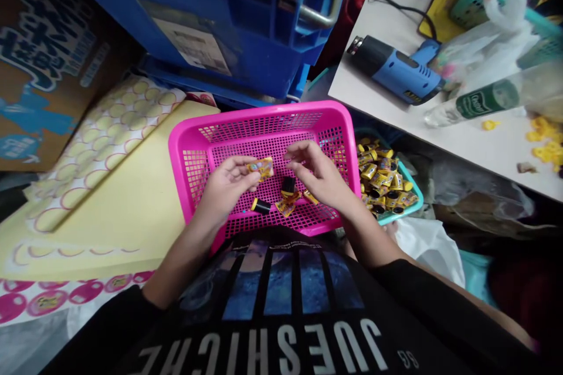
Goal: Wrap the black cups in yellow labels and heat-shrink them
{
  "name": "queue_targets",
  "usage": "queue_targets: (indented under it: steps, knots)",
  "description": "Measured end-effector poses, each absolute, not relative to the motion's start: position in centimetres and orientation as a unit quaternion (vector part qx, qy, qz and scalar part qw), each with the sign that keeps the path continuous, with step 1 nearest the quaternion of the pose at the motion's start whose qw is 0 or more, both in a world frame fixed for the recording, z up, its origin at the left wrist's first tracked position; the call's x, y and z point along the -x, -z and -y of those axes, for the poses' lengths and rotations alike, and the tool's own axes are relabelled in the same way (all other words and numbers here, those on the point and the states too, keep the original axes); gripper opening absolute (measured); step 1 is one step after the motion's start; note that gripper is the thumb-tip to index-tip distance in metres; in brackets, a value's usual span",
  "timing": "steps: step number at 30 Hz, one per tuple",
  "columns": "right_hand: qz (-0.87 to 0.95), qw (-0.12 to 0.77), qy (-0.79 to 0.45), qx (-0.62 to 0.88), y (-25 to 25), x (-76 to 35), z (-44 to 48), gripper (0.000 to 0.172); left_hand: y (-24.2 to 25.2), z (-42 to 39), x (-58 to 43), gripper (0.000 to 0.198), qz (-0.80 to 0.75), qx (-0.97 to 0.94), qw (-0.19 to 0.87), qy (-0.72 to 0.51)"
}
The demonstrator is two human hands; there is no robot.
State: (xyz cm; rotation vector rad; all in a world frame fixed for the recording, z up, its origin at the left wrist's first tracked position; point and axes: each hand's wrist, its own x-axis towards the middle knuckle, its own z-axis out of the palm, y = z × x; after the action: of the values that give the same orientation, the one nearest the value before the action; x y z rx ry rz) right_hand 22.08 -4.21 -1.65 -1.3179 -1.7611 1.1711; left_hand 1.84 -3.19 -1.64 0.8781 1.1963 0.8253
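Observation:
Over the pink plastic basket (pixel 264 112), my left hand (pixel 229 181) pinches a small yellow printed wrapper (pixel 261 169) between thumb and fingers. My right hand (pixel 319 173) hovers just to the right of it, fingers curved and apart, with nothing visible in them. Beneath the hands, on the basket's mesh floor, lie a black bottle with a yellow cap (pixel 261 206), another dark bottle (pixel 288 186) and a crumpled yellow wrapper (pixel 285 207). Part of another yellow piece (pixel 310 197) shows beside my right hand.
A teal basket (pixel 416 202) full of yellow-wrapped bottles stands at the right. On the white table (pixel 475 146) lie a blue heat gun (pixel 398 70), a plastic bottle (pixel 479 102) and yellow pieces (pixel 545 137). A blue crate (pixel 246 41) stands behind; printed sheets (pixel 118 181) lie left.

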Motion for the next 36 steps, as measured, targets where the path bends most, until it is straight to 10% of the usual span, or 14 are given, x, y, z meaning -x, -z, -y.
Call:
queue_targets:
  steps: [6, 10, 18, 36]
  knots:
    - [0.784, 0.041, -0.284, 0.551, 5.5, -22.5, 6.1, 0.059, 2.2, 3.3, -0.7, 0.023, -0.551, -0.329, 0.659, -0.392]
    - [0.677, 0.158, -0.411, 0.59, 5.0, -22.5, 5.2, 0.031, 2.2, 3.3, -0.9, 0.022, -0.544, -0.312, 0.669, -0.399]
    - [0.31, 0.373, -0.779, 0.398, 2.6, -20.1, 4.5, 0.048, 1.9, 3.4, -1.0, 0.029, -0.522, -0.249, 0.706, -0.409]
    - [0.317, 0.37, -0.789, 0.375, 2.0, -18.4, 4.6, 0.031, 2.5, 3.4, -1.0, 0.028, -0.523, -0.248, 0.704, -0.412]
